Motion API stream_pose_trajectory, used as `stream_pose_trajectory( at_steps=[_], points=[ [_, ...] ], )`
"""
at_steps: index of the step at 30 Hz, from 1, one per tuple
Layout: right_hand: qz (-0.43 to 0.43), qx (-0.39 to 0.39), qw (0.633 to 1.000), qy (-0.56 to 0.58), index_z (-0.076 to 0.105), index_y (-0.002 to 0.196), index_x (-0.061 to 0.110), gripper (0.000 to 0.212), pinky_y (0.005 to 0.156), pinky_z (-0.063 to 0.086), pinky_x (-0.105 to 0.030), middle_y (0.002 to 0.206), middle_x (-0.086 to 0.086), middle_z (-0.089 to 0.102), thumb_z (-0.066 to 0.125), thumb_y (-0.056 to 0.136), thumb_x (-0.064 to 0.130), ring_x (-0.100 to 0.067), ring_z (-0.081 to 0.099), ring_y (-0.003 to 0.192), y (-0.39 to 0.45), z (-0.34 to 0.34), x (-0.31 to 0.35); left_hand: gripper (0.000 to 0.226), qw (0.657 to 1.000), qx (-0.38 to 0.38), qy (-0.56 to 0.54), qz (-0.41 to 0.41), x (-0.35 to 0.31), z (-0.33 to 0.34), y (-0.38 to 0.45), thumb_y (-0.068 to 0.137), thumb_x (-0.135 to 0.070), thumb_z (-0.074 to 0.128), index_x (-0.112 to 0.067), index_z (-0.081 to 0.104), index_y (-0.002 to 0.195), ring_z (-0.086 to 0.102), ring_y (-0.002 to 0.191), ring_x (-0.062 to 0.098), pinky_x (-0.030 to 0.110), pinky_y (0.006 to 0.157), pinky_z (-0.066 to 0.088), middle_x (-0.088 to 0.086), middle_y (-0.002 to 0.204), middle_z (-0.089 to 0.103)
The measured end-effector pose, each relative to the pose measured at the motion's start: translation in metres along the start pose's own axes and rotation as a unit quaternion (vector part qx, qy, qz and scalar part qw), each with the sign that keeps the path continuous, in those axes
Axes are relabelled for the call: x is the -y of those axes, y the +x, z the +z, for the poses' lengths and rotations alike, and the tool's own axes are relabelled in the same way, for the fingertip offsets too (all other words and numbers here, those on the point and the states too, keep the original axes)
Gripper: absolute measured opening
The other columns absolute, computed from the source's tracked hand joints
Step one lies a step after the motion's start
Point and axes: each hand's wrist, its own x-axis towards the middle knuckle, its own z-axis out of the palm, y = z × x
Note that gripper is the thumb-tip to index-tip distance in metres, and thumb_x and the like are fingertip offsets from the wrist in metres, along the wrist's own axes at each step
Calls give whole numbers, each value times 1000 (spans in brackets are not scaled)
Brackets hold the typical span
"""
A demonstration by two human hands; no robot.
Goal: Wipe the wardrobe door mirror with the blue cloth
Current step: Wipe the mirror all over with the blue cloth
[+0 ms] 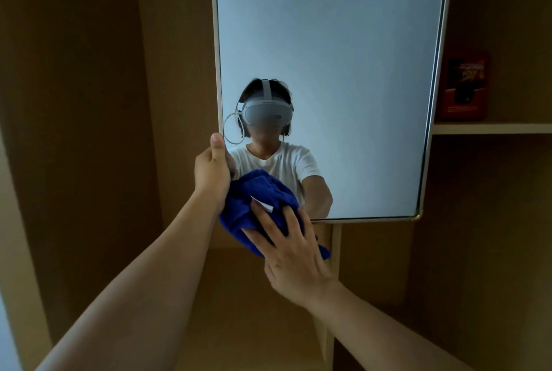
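A tall framed mirror [328, 42] fills the upper middle of the head view, mounted on a wardrobe door. My left hand [212, 170] grips the mirror's left edge, thumb up along the frame and fingers curled behind it. A bunched blue cloth [251, 206] with a small white tag lies against the mirror's lower left corner. My right hand [289, 248] presses the cloth against the glass with spread, straight fingers. The glass reflects a person in a white shirt wearing a headset.
Brown wardrobe panels surround the mirror. A shelf [493, 128] at the right carries a red box [466, 86]. A pale vertical post [334, 281] runs down below the mirror's lower edge.
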Motion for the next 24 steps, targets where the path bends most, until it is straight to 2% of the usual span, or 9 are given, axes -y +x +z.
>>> stream_pose_trajectory(
  at_steps=[6, 11, 16, 21, 24],
  points=[
    [-10, -43, 999, -20, 34, 142, 32, 67, 96, 42, -56, 153, -3, 25, 50, 78, 18, -40, 44, 120, 12, 6, 14, 55, 999, -3, 35, 9, -1, -2, 2, 97, -51, 28, -15, 50, 62, 51, 53, 7, 19, 54, 38, -2, 58, 55],
    [-53, -87, 993, -64, 35, 141, 32, 59, 88, 47, -48, 148, 0, 29, 46, 84, 17, -34, 45, 115, 11, 13, -2, 55, 999, 1, 34, 7, 1, 0, 5, 97, -51, 29, -15, 49, 61, 51, 38, -2, 11, 42, 40, -8, 40, 54],
    [8, -151, 987, -62, 39, 134, 33, 58, 83, 48, -44, 146, 2, 33, 55, 81, 16, -32, 45, 111, -7, 22, -27, 55, 1000, 18, 2, -21, 4, -1, 10, 92, -59, 31, -14, 50, 68, 51, 53, 23, 36, 58, 46, 4, 55, 52],
    [86, -159, 984, -5, 40, 136, 29, 66, 86, 43, -42, 147, -1, 34, 64, 76, 14, -32, 45, 111, -22, 17, -35, 57, 1000, 0, 4, -16, 4, 0, 9, 91, -62, 31, -12, 50, 70, 54, 60, 30, 42, 59, 48, 11, 60, 53],
    [128, -139, 976, 105, 36, 140, 25, 80, 95, 38, -33, 147, -7, 33, 73, 70, 24, -29, 44, 116, -41, 13, -16, 56, 1000, -8, 7, -17, 3, 1, 9, 91, -61, 31, -14, 49, 69, 55, 62, 30, 45, 61, 50, 11, 61, 54]
  ],
)
